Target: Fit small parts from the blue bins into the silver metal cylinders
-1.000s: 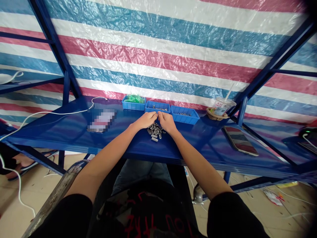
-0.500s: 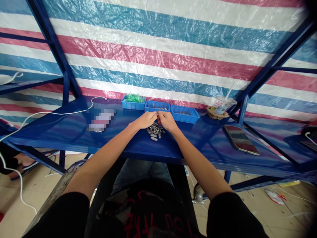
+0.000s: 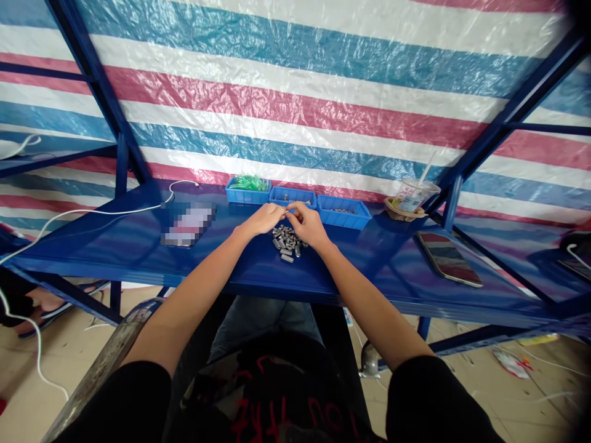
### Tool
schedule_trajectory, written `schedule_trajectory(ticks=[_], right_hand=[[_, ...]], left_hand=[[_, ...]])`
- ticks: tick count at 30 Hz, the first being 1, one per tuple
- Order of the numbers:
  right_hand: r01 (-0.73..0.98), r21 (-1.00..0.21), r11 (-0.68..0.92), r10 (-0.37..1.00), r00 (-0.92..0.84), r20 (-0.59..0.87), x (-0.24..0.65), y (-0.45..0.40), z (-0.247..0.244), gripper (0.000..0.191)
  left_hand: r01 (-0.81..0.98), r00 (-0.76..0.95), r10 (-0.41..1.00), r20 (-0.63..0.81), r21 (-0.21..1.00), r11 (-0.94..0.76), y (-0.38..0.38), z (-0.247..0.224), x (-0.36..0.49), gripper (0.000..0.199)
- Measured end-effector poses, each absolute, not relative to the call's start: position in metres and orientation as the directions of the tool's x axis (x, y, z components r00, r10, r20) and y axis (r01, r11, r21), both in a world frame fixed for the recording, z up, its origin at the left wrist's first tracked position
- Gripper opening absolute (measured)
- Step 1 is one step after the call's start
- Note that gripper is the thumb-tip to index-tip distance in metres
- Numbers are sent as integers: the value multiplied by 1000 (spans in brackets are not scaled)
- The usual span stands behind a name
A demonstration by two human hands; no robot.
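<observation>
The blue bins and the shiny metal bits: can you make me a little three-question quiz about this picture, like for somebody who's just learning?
1. Pick one. Where does the loose pile of metal pieces lie?
A) on the floor
B) on the blue table
C) inside the drink cup

2. True or false? The left hand and the right hand are close together.

3. Fill in the blank: of the three blue bins, the bright green stuff is in the ____ one.

Key:
1. B
2. True
3. left
</observation>
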State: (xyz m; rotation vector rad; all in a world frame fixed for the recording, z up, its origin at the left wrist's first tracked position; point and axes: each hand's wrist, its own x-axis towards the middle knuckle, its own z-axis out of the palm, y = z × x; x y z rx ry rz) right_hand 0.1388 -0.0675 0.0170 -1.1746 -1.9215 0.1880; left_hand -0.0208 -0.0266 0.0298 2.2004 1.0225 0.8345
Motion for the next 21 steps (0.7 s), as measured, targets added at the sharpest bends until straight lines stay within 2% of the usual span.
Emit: schedule_trajectory(ticks=[5, 9, 12, 18, 21], right_hand=[[670, -514, 536, 775, -150, 613, 139, -69, 19, 25], [699, -540, 468, 804, -83, 589, 140, -67, 19, 31], [722, -546, 425, 819, -50, 572, 142, -64, 18, 32], [725, -551, 413, 828, -48, 559, 141, -63, 17, 33], [681, -576, 452, 810, -43, 585, 141, -64, 17, 25]], left_hand=[[415, 491, 762, 422, 656, -631, -29, 30, -20, 39], [366, 506, 716, 482, 631, -684, -29, 29, -21, 23], [344, 525, 676, 517, 598, -724, -29, 28, -19, 19], [360, 506, 681, 529, 588, -724, -29, 26, -17, 18], [371, 482, 709, 516, 613, -698, -28, 26, -17, 19]])
